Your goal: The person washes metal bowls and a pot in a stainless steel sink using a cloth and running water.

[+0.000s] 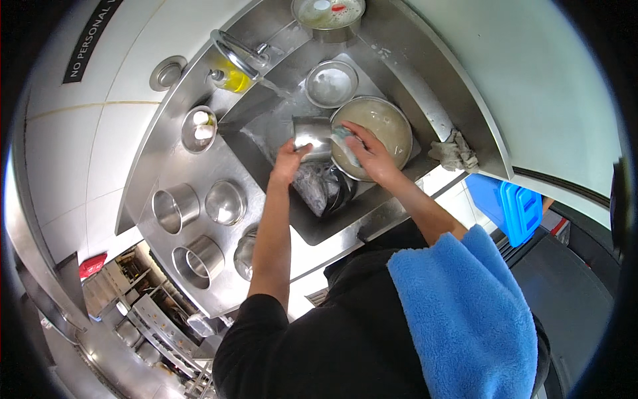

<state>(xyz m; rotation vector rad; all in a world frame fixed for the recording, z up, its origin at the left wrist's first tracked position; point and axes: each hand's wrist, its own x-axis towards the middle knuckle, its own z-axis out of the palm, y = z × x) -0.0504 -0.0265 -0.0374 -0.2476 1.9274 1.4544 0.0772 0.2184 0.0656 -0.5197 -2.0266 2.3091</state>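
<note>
Over the steel sink (319,227), my left hand (290,162) grips a cylindrical stainless steel pot (313,134) lying on its side. My right hand (369,152) holds a pale green and white scrubbing pad (344,142) at the pot's right end, above a large round basin of cloudy water (384,124). Behind the basin sits a smaller steel bowl (331,84) with whitish liquid. Water runs from the curved faucet (234,52) into the sink. Below the pot, a clear plastic bag (314,187) lies against a dark round object (344,187).
Steel pots (175,207) and domed bowls (225,202) stand on the left drainboard, near a small bowl with white pieces (199,129). A yellow soap bottle (232,80) is beside the faucet. A soapy pot (329,22) stands behind; a grey rag (454,152) hangs on the right rim.
</note>
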